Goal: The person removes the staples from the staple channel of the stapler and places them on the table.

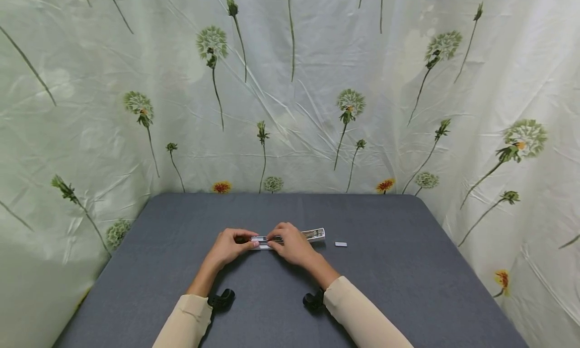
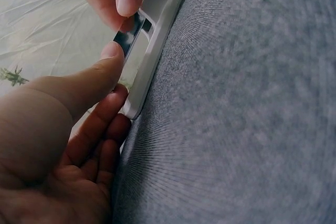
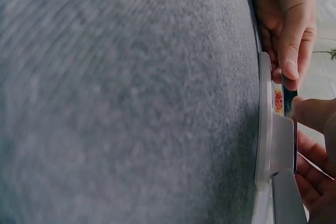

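Observation:
A white stapler [image 1: 264, 247] lies on the table with its top cover [image 1: 317, 233] swung back to the right. My left hand [image 1: 229, 246] pinches the front end of the stapler's dark metal magazine [image 2: 128, 36] between thumb and fingers. My right hand [image 1: 291, 244] pinches the same magazine just further back, its thumb and fingertips close to the left hand's. Under the magazine, the pale base [image 3: 265, 124] sits on the cloth, with a gap between the two at the front. The magazine's inside is mostly hidden by the fingers.
A small pale strip [image 1: 341, 244], like a row of staples, lies to the right of the stapler. Grey cloth covers the table [image 1: 385, 287]. A curtain with dandelion prints [image 1: 308, 111] hangs behind the table and along its sides.

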A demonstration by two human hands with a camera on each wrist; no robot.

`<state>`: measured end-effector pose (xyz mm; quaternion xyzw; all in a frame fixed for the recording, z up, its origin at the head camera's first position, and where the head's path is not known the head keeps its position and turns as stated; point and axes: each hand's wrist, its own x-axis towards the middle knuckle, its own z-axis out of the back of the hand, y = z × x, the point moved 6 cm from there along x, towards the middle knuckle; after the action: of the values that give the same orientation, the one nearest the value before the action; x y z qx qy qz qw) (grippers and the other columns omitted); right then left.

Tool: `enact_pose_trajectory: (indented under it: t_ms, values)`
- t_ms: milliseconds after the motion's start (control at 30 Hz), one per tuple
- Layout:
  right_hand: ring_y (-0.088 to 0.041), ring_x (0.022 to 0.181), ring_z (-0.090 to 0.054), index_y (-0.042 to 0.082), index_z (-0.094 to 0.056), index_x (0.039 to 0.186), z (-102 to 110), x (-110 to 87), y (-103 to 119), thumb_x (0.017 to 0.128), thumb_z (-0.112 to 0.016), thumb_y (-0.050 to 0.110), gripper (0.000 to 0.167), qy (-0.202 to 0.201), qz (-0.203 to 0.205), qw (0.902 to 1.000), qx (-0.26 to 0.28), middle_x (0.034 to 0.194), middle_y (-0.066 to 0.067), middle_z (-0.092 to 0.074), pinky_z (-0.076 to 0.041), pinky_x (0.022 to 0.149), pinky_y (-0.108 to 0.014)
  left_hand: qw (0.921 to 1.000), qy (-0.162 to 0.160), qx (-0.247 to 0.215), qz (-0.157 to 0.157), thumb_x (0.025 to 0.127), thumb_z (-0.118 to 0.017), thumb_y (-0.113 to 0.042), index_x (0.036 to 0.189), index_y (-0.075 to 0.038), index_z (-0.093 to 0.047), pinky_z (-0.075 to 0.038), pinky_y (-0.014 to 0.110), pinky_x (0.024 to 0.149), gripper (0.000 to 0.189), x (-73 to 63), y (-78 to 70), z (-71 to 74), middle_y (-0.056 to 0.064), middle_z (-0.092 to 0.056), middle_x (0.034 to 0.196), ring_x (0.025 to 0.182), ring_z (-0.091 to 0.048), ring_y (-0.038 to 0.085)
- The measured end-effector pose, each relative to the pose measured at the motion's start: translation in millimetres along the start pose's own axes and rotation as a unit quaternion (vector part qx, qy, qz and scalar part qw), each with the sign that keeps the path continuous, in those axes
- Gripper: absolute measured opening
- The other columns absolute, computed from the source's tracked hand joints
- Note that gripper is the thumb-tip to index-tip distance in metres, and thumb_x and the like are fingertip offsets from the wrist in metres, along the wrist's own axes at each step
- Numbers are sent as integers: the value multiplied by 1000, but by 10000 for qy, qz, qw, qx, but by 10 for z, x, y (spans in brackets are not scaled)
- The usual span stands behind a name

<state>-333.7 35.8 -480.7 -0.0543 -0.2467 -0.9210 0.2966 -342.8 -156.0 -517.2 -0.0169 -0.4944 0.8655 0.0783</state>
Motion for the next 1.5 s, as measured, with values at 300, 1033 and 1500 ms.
enact_pose_trajectory:
  t_ms: [300, 1033, 1500]
  values:
    - [-17, 106, -62, 19, -81, 108, -84, 18, 48, 98, -73, 29, 17, -76, -72, 9999, -42, 112, 1, -69, -52, 92, -35, 10000, 34, 5, -6, 85, -86, -30, 107, -22, -83, -52, 28, 75, 24, 0, -1, 2, -2, -78, 97, 84, -67, 10]
    - [-19, 97, -67, 14, -82, 96, -82, 58, 102, 90, -82, 23, 10, -1028, -177, 9915, 777, 99, -1, -76, -52, 88, -38, 10000, 22, 41, -74, 86, -86, -28, 107, -22, -83, -53, 31, 77, 23, -18, -25, 3, -2, -78, 98, 87, -68, 10]
    - [-16, 90, -67, 16, -77, 95, -92, 136, 138, 92, -80, 24, 9, -995, -233, 9916, 793, 93, 1, -75, -53, 82, -32, 10000, 32, 5, -33, 87, -85, -28, 108, -22, -82, -55, 34, 82, 22, -5, 9, -3, -2, -78, 103, 91, -69, 10]
